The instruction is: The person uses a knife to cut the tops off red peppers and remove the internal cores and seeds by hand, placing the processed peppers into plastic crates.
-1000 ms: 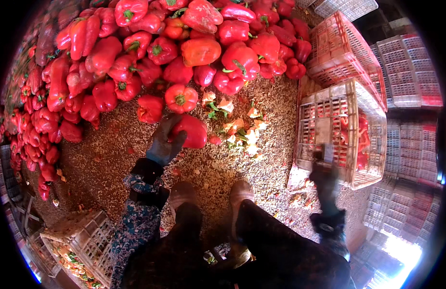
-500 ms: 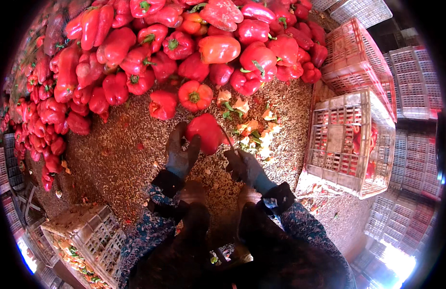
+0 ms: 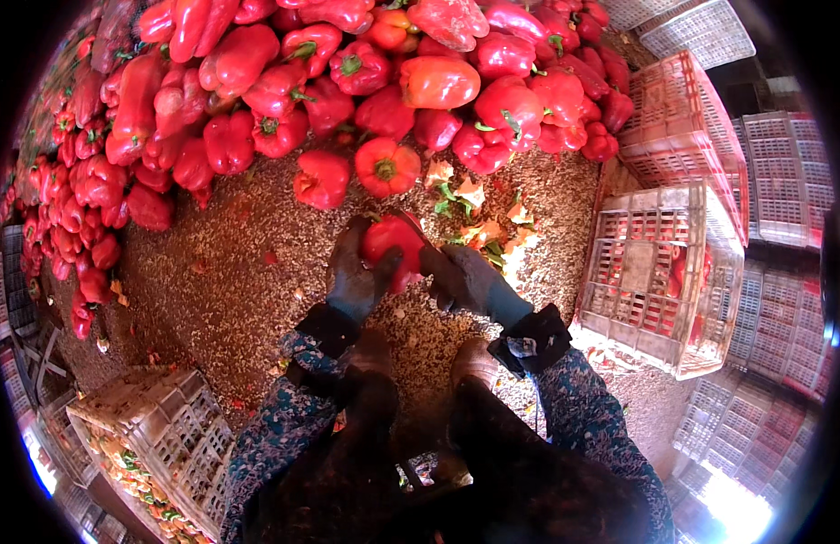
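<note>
A red bell pepper (image 3: 393, 241) sits in my gloved left hand (image 3: 355, 279), fingers wrapped around its left side and underside. Its green stem end points up and away from me. At the pepper's right side is my gloved right hand (image 3: 467, 277), closed, with its fingertips against the skin. The thin-bladed tool in that hand is almost wholly hidden between fingers and pepper. Just beyond my hands lie a whole red pepper (image 3: 322, 179) and an orange-red pepper (image 3: 386, 167). Cut pepper cores (image 3: 482, 235) with green stems lie scattered to their right.
A big heap of red peppers (image 3: 229, 72) covers the far side and far left. On the right stand a pale crate (image 3: 633, 267) with peppers inside and a reddish crate (image 3: 660, 113). A crate of scraps (image 3: 152, 408) is at the near left. Stacked crates (image 3: 783, 172) line the right edge.
My right hand has moved in against the pepper, and the thin blade seen before is now mostly hidden. The pepper has turned so its green stem shows. The whole view has shifted slightly.
</note>
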Tool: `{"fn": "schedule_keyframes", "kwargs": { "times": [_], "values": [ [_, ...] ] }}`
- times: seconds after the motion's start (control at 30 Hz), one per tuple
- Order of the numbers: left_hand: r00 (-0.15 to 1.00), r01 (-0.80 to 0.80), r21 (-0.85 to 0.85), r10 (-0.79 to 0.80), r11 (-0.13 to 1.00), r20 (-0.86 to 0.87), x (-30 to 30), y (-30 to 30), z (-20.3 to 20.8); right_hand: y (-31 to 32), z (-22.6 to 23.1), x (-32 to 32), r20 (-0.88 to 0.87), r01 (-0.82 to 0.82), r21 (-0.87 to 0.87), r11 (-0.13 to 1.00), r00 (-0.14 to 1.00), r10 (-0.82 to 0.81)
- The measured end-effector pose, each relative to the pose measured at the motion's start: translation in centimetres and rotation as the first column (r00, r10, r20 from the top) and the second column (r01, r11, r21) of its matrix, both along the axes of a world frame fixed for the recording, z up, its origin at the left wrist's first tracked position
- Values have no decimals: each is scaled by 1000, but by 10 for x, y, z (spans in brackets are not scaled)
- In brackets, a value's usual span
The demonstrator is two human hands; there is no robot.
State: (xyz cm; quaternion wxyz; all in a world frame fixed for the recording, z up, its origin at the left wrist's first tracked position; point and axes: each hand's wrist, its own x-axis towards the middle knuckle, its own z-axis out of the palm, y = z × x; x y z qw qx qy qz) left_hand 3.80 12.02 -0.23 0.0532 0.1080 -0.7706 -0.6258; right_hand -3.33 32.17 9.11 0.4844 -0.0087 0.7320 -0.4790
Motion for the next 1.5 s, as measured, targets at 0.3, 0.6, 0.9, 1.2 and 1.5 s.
{"fn": "schedule_keyframes", "kwargs": {
  "times": [0.3,0.6,0.9,1.2,1.5],
  "values": [
    [997,7,-70,-12,998,-76,1,0,-9,-10,-3,-34,67,-280,27,960,958,277],
    [994,-26,397,-18,917,108,-7,-6,9,15,-59,95,285,375,-55,925,894,-346],
    [999,-36,11,36,999,29,-3,12,2,-1,-105,126,447,662,-123,740,702,-554],
    [998,-66,-310,68,948,-7,-16,22,-35,-1,-101,122,-240,86,127,988,969,-54],
    [977,-144,171,112,975,182,-23,20,-24,11,-97,123,-485,-40,151,988,868,110]
  ]
}}
